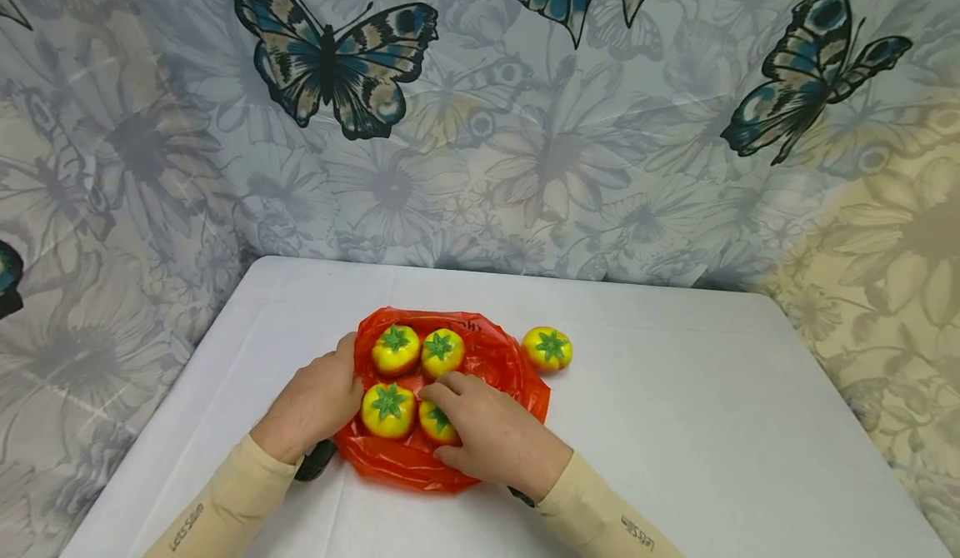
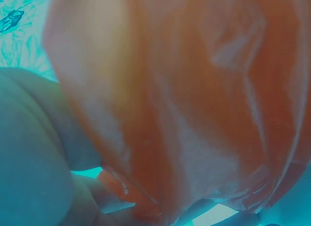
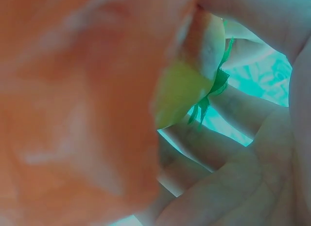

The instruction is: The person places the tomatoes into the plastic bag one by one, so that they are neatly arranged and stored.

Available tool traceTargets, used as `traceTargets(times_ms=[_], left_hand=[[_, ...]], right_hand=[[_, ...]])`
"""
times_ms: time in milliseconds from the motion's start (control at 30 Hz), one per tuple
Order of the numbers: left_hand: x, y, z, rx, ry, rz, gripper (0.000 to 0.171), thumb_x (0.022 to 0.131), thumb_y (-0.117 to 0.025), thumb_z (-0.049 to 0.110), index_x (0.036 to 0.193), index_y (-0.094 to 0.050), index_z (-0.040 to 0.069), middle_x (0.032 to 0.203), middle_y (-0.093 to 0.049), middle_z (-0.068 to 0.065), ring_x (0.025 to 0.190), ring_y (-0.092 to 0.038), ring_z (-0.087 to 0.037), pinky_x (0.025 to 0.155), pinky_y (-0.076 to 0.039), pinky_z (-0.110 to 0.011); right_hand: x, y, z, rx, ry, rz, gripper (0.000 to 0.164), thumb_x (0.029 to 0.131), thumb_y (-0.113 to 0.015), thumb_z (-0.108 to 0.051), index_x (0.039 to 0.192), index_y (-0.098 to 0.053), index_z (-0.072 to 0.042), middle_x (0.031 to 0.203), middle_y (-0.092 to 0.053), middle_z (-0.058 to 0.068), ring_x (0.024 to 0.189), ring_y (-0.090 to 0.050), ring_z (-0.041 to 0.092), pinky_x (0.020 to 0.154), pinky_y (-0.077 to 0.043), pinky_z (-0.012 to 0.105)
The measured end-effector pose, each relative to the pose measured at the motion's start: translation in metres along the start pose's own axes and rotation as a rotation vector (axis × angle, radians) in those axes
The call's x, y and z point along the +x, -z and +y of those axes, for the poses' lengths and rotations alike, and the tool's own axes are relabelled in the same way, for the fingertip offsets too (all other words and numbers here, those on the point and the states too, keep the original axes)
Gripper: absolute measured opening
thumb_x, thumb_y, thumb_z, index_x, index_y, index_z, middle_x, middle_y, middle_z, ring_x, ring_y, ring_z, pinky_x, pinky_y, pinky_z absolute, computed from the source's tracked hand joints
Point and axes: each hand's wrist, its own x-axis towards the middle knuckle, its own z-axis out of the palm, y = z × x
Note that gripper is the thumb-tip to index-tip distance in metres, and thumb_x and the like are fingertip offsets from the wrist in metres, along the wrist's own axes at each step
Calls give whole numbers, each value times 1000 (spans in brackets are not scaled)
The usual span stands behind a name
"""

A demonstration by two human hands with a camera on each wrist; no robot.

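Observation:
A red plastic bag lies spread wide on the white table, holding several yellow-and-red tomatoes with green star-shaped tops. My left hand grips the bag's left side; the left wrist view shows red film beside the fingers. My right hand reaches over the bag's front right and holds a tomato, partly hidden beneath it. Its thumb and fingers are around that tomato in the right wrist view. Left of it sits another tomato, with two more tomatoes behind.
Outside the bag, one more tomato rests on the table near the bag's back right edge. Butterfly-and-flower patterned cloth hangs behind and beside the table.

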Motion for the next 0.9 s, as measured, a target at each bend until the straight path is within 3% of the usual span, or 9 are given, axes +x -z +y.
traceTargets(times_ms=[900], left_hand=[[-1, -1, 0, 5, 4, -2, 59, 101, -60, 10, 152, -39, -11, 115, -74, -26, 78, -69, -25, 75, -62, -46]], right_hand=[[3, -3, 2, 1, -45, -29, 66, 90, -89, -35, 148, -61, -22, 141, -63, -1, 125, -65, 16, 104, -61, 37]])
